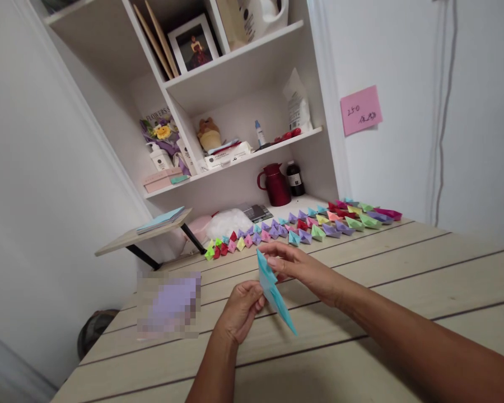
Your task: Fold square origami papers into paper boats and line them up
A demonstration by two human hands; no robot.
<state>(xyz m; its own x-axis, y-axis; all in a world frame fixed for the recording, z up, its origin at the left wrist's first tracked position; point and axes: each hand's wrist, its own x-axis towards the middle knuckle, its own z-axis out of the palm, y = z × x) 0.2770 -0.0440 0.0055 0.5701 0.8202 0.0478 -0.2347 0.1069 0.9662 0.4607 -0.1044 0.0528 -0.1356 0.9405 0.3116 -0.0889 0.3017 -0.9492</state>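
Observation:
A folded piece of teal paper [275, 294] is held up above the pale wooden table [403, 268]. My left hand [240, 310] pinches its lower middle edge from the left. My right hand [296, 266] pinches its upper part from the right, fingers pressed together. Both hands are closed on the paper. Beyond them a long row of several small folded paper boats [302, 226] in green, red, pink, purple and teal runs across the far edge of the table.
A blurred purple patch [168, 302] lies on the table's left. A small side shelf holds a stack of teal paper [159, 220]. White shelves behind carry a red jug [275, 184], a dark bottle [294, 179], boxes and a framed picture. A pink note [360, 109] sticks to the right wall.

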